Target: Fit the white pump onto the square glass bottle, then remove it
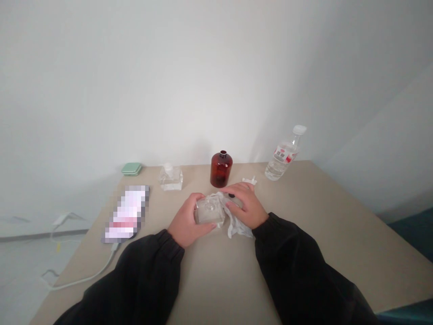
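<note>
My left hand [188, 221] is wrapped round the side of a clear square glass bottle [207, 213] over the middle of the table. Crumpled white tissue [236, 225] is gripped in my right hand [246, 204] and touches the bottle's right side. A small dark spot and a greyish surface show under the right fingers, but I cannot make out what they belong to. Just behind the hands stands a brown glass bottle [221, 170], its mouth uncovered. A second clear square bottle [171, 179] with a white cap sits further left.
At the back right is a plastic water bottle [283, 155] with a white cap. A white scrap [249, 180] lies behind my right hand. To the left are a phone [126, 214] on a white cable [91, 275] and a green case [131, 169]. A wall borders the table's back edge.
</note>
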The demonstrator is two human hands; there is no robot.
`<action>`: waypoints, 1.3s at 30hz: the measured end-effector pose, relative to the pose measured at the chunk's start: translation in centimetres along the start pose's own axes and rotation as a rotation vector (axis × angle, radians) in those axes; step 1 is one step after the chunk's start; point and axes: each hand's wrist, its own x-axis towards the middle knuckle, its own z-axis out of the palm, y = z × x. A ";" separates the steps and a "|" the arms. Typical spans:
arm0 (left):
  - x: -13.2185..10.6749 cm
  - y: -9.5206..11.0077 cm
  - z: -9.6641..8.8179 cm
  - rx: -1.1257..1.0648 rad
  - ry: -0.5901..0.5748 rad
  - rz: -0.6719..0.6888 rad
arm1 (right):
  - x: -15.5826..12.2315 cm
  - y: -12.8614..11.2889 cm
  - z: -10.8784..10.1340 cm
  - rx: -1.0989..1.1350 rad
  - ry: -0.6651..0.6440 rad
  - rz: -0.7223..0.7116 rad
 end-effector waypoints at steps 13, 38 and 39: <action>0.0 -0.2 0.1 -0.007 0.025 0.035 | 0.0 -0.6 0.7 0.023 -0.145 -0.071; 0.0 -0.4 0.3 -0.073 0.003 0.039 | 0.0 -0.8 1.2 0.049 -0.189 -0.048; 0.0 -0.4 0.3 -0.066 0.002 0.041 | 0.0 -0.8 1.2 0.047 -0.191 -0.046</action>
